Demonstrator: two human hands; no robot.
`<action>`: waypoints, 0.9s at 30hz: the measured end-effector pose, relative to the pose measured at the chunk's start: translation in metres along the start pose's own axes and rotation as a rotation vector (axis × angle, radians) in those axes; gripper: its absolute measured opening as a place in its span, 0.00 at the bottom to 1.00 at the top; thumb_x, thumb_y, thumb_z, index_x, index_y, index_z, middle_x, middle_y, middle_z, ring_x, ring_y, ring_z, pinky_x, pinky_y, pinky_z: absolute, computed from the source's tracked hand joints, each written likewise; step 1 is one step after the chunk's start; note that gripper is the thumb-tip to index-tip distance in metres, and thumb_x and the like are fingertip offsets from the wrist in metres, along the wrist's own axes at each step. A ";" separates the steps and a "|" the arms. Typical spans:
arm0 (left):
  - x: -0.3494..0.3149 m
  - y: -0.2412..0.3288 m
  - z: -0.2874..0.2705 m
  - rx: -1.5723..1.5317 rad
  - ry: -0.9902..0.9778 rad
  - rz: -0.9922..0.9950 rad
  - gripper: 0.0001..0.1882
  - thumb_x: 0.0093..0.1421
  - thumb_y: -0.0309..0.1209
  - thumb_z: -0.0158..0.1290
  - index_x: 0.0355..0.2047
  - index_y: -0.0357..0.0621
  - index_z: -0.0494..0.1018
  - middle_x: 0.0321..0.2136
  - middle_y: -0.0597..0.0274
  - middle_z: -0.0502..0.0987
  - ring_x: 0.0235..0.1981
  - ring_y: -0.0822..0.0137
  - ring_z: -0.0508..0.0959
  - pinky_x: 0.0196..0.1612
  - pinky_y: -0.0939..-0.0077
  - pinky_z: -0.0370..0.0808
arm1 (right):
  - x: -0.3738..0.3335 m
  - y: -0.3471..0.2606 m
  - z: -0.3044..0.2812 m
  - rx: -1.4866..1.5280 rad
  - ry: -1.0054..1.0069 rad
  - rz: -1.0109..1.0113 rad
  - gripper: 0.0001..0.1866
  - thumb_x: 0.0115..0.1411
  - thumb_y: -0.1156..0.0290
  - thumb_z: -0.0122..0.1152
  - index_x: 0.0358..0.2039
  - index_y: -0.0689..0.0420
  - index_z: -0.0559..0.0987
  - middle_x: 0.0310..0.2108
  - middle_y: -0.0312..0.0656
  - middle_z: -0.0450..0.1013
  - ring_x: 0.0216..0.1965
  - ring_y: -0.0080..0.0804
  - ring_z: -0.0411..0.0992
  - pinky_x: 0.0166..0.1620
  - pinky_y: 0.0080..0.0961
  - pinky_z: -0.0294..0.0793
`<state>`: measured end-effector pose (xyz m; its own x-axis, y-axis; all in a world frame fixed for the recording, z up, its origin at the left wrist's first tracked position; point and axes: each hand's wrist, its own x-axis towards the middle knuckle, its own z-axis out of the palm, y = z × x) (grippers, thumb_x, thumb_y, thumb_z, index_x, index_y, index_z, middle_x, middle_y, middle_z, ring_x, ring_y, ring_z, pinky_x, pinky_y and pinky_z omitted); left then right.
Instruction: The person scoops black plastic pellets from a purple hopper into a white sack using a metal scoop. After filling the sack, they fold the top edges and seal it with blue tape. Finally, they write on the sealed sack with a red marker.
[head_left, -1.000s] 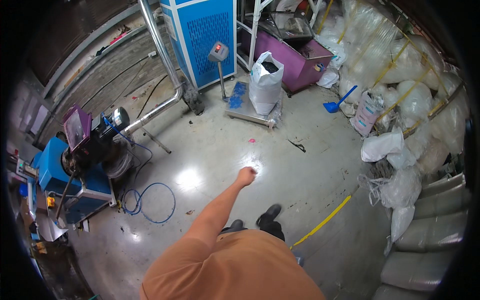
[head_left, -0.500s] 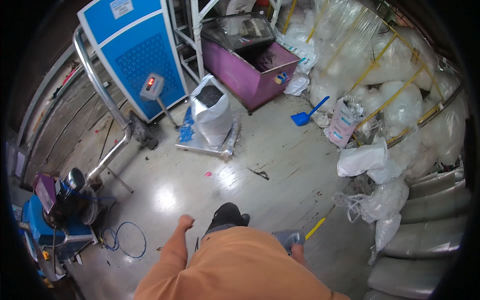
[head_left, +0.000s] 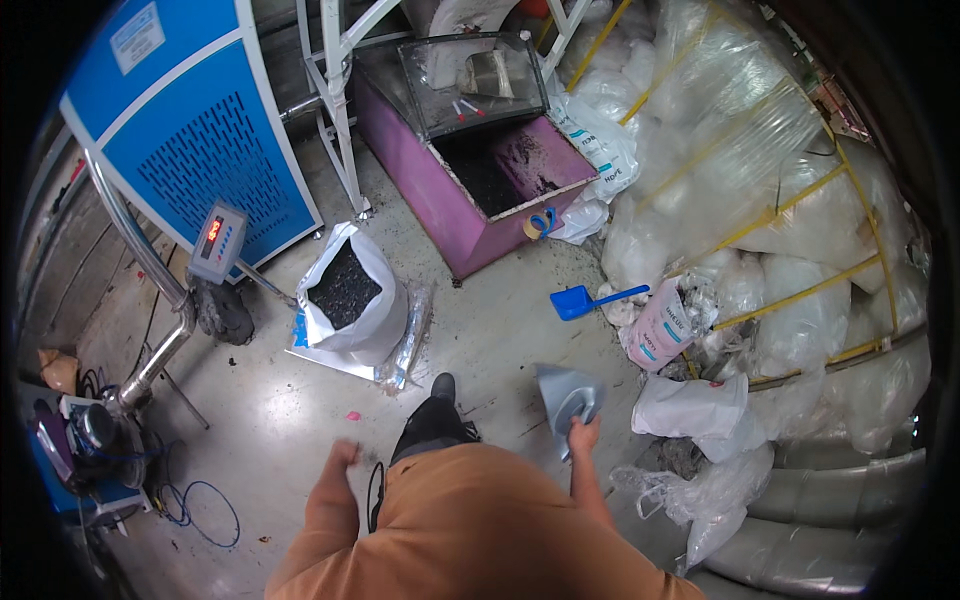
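Note:
My right hand (head_left: 584, 436) grips the handle of a grey scoop (head_left: 560, 395), which points forward over the floor. On the left, my left hand (head_left: 345, 452) swings beside my body, its fingers loosely curled and slightly blurred, with nothing seen in them. Ahead stands an open white sack (head_left: 385, 320) filled with dark granules (head_left: 344, 287). It rests on a platform scale with a lit display (head_left: 216, 240). Behind it is a purple bin (head_left: 460, 235), holding dark material, with a transparent-panelled lid (head_left: 475, 85) over part of it.
A blue dustpan (head_left: 575, 303) lies on the floor ahead to the right, beside a pink-and-white bag (head_left: 665, 325). Plastic-wrapped bundles (head_left: 800, 240) and yellow bars line the right. At left stand a blue cabinet (head_left: 190, 150), a bent metal pipe (head_left: 150, 370) and a blue hose (head_left: 205, 515).
I have stepped forward, so the sack, scale and purple bin are nearer. My right hand has brought the scoop forward from beside my hip. My left hand remains at my side.

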<state>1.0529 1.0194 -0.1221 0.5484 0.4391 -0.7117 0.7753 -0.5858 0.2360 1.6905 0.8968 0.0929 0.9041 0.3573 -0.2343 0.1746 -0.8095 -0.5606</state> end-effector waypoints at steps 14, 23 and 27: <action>0.342 0.149 -0.703 -1.089 0.816 -0.096 0.36 0.55 0.41 0.65 0.58 0.30 0.70 0.45 0.43 0.81 0.43 0.52 0.82 0.50 0.63 0.76 | 0.447 -0.399 0.004 0.350 0.048 -0.480 0.38 0.58 0.72 0.65 0.69 0.61 0.63 0.43 0.47 0.76 0.25 0.24 0.71 0.27 0.25 0.72; 0.516 0.089 -0.698 -1.049 0.843 -0.694 0.61 0.53 0.46 0.70 0.72 0.28 0.42 0.63 0.31 0.66 0.58 0.47 0.75 0.58 0.63 0.73 | 0.689 -0.604 0.314 -0.463 -0.453 -0.586 0.42 0.63 0.61 0.59 0.72 0.61 0.53 0.54 0.62 0.73 0.54 0.58 0.74 0.60 0.46 0.71; 0.576 0.081 -0.715 -1.102 0.995 -0.747 0.59 0.54 0.39 0.69 0.72 0.27 0.40 0.61 0.30 0.68 0.62 0.44 0.71 0.63 0.60 0.68 | 0.757 -0.594 0.451 -0.636 -0.543 -0.553 0.45 0.62 0.61 0.61 0.74 0.57 0.49 0.53 0.61 0.74 0.55 0.60 0.73 0.57 0.48 0.73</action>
<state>1.6558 1.7114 -0.0397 -0.3847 0.8713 -0.3048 0.5394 0.4802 0.6917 2.0953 1.8579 -0.1095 0.3602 0.7945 -0.4889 0.8362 -0.5073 -0.2082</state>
